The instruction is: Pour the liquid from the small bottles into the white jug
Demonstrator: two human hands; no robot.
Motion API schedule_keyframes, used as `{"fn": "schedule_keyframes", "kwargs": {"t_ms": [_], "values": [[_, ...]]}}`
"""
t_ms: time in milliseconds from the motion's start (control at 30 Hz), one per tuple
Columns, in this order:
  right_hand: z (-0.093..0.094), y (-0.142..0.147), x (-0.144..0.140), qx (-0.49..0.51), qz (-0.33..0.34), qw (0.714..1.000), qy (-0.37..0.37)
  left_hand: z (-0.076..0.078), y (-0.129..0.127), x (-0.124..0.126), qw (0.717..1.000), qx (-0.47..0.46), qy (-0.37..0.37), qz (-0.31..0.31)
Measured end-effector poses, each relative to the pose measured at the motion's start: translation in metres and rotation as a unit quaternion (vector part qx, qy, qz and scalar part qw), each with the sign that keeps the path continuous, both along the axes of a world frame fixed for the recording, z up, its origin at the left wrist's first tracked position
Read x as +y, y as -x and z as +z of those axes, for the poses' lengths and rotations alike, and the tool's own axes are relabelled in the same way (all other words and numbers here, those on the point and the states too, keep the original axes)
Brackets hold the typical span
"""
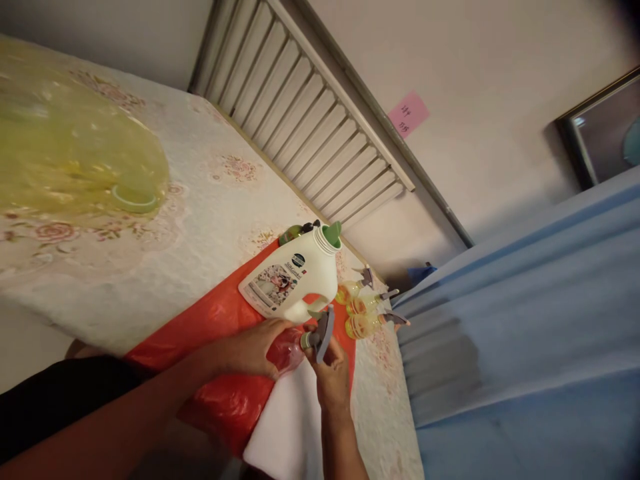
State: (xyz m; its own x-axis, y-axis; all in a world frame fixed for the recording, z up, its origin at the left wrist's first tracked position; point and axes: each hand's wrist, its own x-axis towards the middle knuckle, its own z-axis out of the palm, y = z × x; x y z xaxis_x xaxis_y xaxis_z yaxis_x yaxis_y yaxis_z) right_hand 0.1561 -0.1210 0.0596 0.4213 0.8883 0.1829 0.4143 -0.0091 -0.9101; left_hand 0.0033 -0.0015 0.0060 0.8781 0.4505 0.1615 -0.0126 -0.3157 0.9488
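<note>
A small spray bottle point(287, 351) with a clear pinkish body lies tilted between my two hands. Around its body my left hand point(250, 348) is closed. At its neck, my right hand point(330, 370) grips the grey trigger spray head point(325, 335), fingers partly hidden behind it. Just beyond stands a cream detergent jug point(286, 273) with a printed label and a green spout in its uncapped mouth. Under these lies a red plastic sheet point(220, 337), and a white cloth or paper point(290, 427) is below my hands.
Several spray bottles point(363, 325) with yellow liquid and grey heads stand right of the jug. A large yellow plastic bag point(75, 147) lies at left on the flowered tablecloth point(200, 200). A radiator point(300, 100) runs along the wall, and a blue curtain point(510, 320) hangs at right.
</note>
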Motion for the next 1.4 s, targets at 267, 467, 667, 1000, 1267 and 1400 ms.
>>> {"fn": "schedule_keyframes", "kwargs": {"t_ms": [267,467,667,1000,1267,1400], "values": [[-0.003,0.01,0.005,-0.022,-0.06,0.998,-0.015,0.002,0.0,0.0,1.0,0.014,0.004,0.003],[-0.002,0.005,-0.002,0.035,0.014,0.999,-0.013,0.005,0.001,0.0,1.0,0.007,0.016,-0.007],[-0.002,0.019,0.006,-0.04,-0.109,0.993,-0.024,0.001,0.0,0.0,1.0,0.011,0.007,0.002],[-0.002,0.013,0.0,0.038,-0.038,0.999,-0.005,0.003,0.001,-0.001,1.0,0.002,0.016,0.002],[0.001,0.023,0.002,0.022,-0.053,0.998,-0.033,-0.012,-0.005,0.002,1.0,-0.006,0.015,-0.003],[0.0,0.018,-0.001,0.042,-0.011,0.999,-0.027,-0.009,-0.004,0.003,1.0,0.007,0.012,-0.009]]}}
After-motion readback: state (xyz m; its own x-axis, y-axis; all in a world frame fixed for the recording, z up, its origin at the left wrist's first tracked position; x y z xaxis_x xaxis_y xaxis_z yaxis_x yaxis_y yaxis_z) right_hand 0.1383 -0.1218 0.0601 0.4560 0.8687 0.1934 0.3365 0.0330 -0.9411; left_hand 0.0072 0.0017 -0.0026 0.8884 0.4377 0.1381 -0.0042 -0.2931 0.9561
